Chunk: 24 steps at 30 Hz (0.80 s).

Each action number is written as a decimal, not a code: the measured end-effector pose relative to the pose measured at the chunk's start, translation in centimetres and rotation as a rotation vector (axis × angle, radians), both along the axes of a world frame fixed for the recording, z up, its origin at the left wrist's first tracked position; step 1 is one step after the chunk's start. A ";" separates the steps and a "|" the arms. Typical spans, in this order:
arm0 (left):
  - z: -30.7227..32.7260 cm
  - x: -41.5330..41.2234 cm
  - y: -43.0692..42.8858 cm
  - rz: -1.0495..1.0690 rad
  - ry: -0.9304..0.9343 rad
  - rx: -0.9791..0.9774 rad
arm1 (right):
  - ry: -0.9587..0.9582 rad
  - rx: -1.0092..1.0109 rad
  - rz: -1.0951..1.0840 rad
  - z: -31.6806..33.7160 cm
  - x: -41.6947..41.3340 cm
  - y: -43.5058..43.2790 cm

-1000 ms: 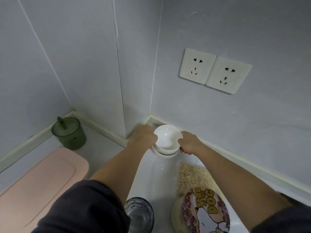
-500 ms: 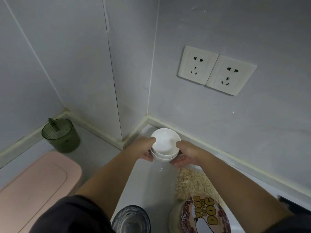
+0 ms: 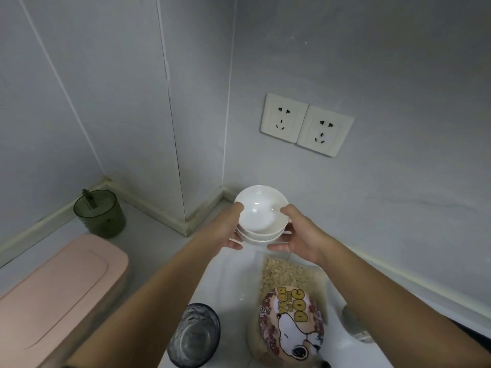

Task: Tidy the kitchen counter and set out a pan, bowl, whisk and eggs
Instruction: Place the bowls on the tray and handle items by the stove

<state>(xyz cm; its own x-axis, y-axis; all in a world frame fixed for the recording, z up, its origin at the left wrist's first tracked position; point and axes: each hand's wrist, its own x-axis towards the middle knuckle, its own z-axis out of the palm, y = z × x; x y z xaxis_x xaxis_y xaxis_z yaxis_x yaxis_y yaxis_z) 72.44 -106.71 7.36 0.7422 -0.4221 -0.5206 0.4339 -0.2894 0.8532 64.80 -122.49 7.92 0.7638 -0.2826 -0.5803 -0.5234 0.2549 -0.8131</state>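
2 hands lift a stack of white bowls out of the counter corner.

Nearest, a dark ribbed glass (image 3: 195, 337) and a jar with a cartoon-dog lid (image 3: 291, 318) stand on the white counter (image 3: 233, 282), with a clear tub of oats (image 3: 288, 272) just behind the jar. Above them the left hand (image 3: 225, 229) and right hand (image 3: 300, 235) clamp the stacked bowls (image 3: 259, 216) from opposite sides, thumbs hooked over the top rim, fingers curled under the lowest bowl; the stack looks held clear of the counter, near the wall corner. Further left sit a pink-lidded box (image 3: 58, 290) and a green cup (image 3: 102, 213); 2 sockets (image 3: 305, 124) are on the wall behind. Judged risk: the glazed bowls are only nested, so tilting could slide the top 1 off, and carrying them low could knock the jar or glass.
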 end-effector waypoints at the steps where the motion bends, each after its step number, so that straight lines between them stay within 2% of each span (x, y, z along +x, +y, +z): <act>1: 1.0 -1.0 0.0 0.016 -0.011 -0.039 | -0.039 0.034 -0.032 0.8 -0.6 0.4; 5: 4.4 -6.0 -0.6 0.089 -0.005 -0.203 | -0.136 0.015 -0.119 3.9 -4.6 1.3; 11: 6.9 -16.3 -1.7 0.128 -0.052 -0.297 | -0.169 -0.064 -0.226 6.7 -15.0 1.7; 16: 7.6 -29.1 -1.9 0.049 -0.041 -0.365 | -0.177 -0.091 -0.301 8.0 -28.2 1.5; 20: 7.9 -40.0 -3.0 0.014 -0.065 -0.383 | -0.213 -0.195 -0.305 8.7 -39.8 1.0; 24: 8.2 -51.6 -5.9 -0.119 0.007 -0.368 | -0.189 -0.150 -0.495 9.6 -52.3 -0.8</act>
<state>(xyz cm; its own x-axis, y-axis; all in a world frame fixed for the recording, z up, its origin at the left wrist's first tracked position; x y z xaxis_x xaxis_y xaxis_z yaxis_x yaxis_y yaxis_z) 20.84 -112.65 15.60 0.6740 -0.6643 -0.3232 0.4217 -0.0133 0.9066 12.47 -123.25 17.50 0.6056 -0.7035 -0.3720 -0.2120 0.3079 -0.9275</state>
